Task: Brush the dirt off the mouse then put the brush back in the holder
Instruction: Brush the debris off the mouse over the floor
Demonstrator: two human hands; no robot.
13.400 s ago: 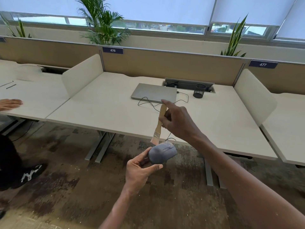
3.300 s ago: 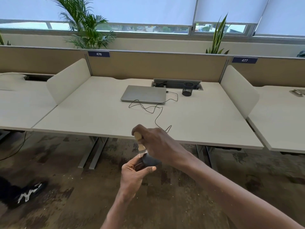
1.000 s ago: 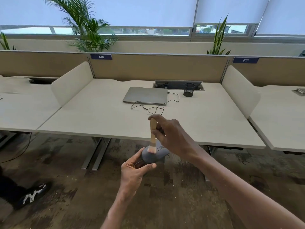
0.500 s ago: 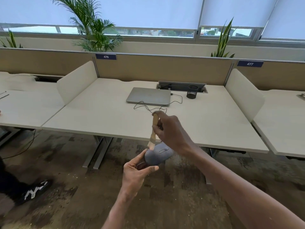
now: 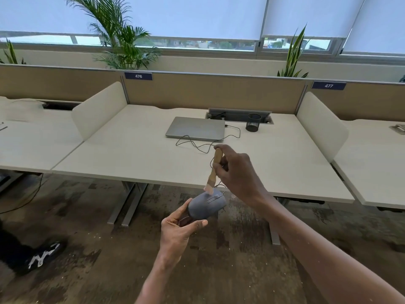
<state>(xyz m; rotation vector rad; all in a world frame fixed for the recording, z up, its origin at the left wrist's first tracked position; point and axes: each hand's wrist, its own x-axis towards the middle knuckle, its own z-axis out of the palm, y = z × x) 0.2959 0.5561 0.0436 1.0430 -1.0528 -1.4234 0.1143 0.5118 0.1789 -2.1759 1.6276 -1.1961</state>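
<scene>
Brushing step: your left hand (image 5: 177, 232) grips the mouse (image 5: 207, 205) off the surface's (image 5: 135, 159) near edge; your right hand (image 5: 237, 172) clasps the brush (image 5: 213, 170), bristles on it. Next, carry brush to holder (image 5: 253, 122) at far edge.

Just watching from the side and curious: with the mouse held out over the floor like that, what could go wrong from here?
The mouse is pinched only at its rear end by the left hand, over the floor and off the desk; a firm stroke of the brush in the right hand could knock it loose. Its cable runs to the laptop, so a drop might tug that.
</scene>
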